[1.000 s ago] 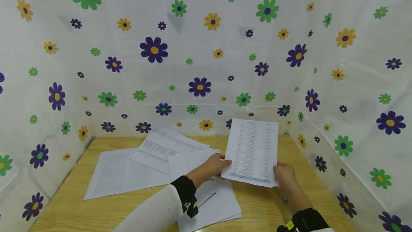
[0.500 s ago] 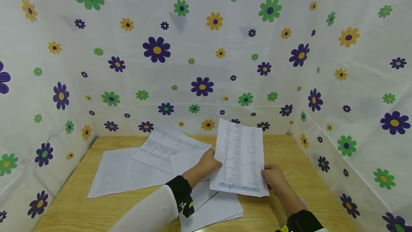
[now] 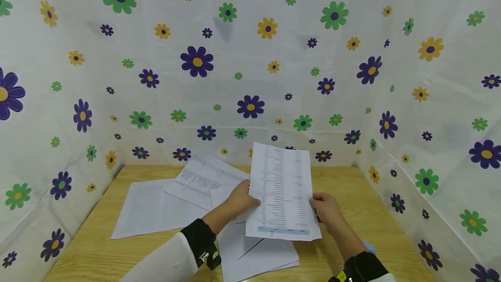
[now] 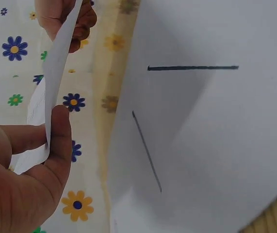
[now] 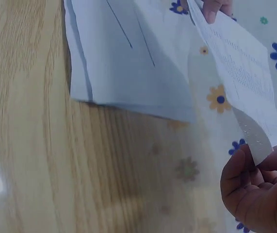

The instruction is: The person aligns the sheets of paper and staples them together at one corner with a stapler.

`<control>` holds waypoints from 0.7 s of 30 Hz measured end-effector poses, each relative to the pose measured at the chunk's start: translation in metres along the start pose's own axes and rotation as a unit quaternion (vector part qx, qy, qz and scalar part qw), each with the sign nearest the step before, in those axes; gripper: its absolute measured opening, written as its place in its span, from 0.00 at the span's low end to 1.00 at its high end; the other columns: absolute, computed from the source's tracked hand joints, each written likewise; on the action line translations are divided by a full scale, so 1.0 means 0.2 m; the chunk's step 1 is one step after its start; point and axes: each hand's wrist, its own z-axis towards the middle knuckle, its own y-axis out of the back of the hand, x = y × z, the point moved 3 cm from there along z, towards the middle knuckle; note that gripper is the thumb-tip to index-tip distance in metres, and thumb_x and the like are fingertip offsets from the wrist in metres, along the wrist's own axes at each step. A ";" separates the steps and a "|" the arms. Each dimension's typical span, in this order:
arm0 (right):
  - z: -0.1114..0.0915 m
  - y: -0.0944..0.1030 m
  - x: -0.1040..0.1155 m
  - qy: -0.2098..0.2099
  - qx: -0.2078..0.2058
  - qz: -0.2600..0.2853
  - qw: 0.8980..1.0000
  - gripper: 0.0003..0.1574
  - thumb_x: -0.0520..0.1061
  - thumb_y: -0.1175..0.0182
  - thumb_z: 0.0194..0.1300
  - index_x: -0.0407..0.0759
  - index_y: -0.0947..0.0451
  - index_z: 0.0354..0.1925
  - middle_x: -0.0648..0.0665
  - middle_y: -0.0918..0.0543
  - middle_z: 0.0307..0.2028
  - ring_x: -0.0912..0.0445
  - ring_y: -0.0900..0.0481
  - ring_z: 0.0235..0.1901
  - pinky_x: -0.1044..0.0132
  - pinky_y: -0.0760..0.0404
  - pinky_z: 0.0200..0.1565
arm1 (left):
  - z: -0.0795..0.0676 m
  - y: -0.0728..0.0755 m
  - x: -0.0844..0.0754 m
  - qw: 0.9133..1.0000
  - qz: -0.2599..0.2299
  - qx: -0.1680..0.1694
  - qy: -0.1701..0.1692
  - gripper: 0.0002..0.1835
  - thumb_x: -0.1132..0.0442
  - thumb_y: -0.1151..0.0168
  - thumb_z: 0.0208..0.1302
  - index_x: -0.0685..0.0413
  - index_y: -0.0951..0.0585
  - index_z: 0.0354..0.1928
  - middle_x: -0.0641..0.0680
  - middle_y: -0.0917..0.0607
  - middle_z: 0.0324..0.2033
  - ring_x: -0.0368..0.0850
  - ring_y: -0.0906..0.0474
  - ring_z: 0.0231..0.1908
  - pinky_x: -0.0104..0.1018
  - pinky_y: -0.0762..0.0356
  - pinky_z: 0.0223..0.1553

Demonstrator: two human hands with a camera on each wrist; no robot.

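Between both hands a printed sheet of paper [image 3: 279,190] is held up, tilted, over the table, its columns of small text facing the head camera and a blue band along its lower edge. My left hand [image 3: 238,200] pinches its left edge, thumb on the printed face and fingers behind, as the left wrist view shows on the sheet [image 4: 56,82]. At the opposite edge my right hand [image 3: 328,210] pinches the paper between thumb and fingers; in the right wrist view that hand [image 5: 259,189] grips near a corner. Below lie white sheets [image 3: 270,258] with black drawn lines.
Left on the wooden table [image 3: 90,247] lies a large pale sheet [image 3: 152,210], overlapped by another printed sheet [image 3: 203,177]. A small bluish item [image 3: 369,247] shows beside the right forearm. Flower-patterned cloth [image 3: 250,55] surrounds the table at the back and sides.
Both hands have carried the printed sheet leftward and slightly lower, so it now overlaps the lined white sheets more. The head view has shifted a little, and the bluish item has come into sight.
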 end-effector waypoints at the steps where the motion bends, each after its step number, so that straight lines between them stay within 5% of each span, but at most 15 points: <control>1: -0.01 -0.01 0.02 0.006 0.001 -0.001 1.000 0.23 0.41 0.47 0.77 0.29 0.28 0.63 0.33 0.20 0.51 0.48 0.18 0.42 0.63 0.20 0.35 | -0.02 0.02 0.00 1.000 -0.008 0.006 -0.003 0.35 0.71 0.28 0.58 0.63 0.31 0.67 0.58 0.16 0.52 0.52 0.16 0.50 0.48 0.17 0.53; 5: -0.05 -0.07 0.08 0.024 0.009 0.005 1.000 0.21 0.40 0.47 0.76 0.28 0.27 0.61 0.33 0.19 0.48 0.49 0.18 0.40 0.62 0.18 0.34 | -0.08 0.13 0.01 0.998 -0.057 0.027 -0.010 0.33 0.69 0.31 0.63 0.64 0.33 0.68 0.60 0.16 0.50 0.49 0.14 0.43 0.44 0.13 0.42; 9: -0.07 -0.14 0.12 0.039 0.018 0.003 0.999 0.19 0.39 0.46 0.76 0.29 0.25 0.59 0.35 0.18 0.45 0.50 0.18 0.37 0.62 0.18 0.33 | -0.15 0.25 0.03 0.998 -0.069 0.006 0.002 0.26 0.65 0.36 0.69 0.64 0.32 0.65 0.61 0.16 0.46 0.49 0.13 0.36 0.42 0.13 0.35; 14: -0.10 -0.23 0.15 0.056 0.033 -0.021 0.998 0.16 0.39 0.44 0.75 0.31 0.23 0.55 0.38 0.17 0.41 0.51 0.19 0.35 0.63 0.19 0.31 | -0.24 0.36 0.07 0.999 -0.037 -0.022 0.020 0.23 0.67 0.36 0.68 0.66 0.31 0.61 0.62 0.16 0.39 0.49 0.14 0.30 0.42 0.14 0.27; 21: -0.13 -0.31 0.13 0.078 0.049 -0.085 0.992 0.12 0.38 0.39 0.71 0.33 0.19 0.50 0.42 0.17 0.38 0.53 0.20 0.32 0.62 0.19 0.27 | -0.35 0.37 0.17 0.998 0.036 -0.009 0.054 0.18 0.69 0.33 0.65 0.67 0.28 0.52 0.57 0.15 0.29 0.48 0.15 0.22 0.40 0.16 0.21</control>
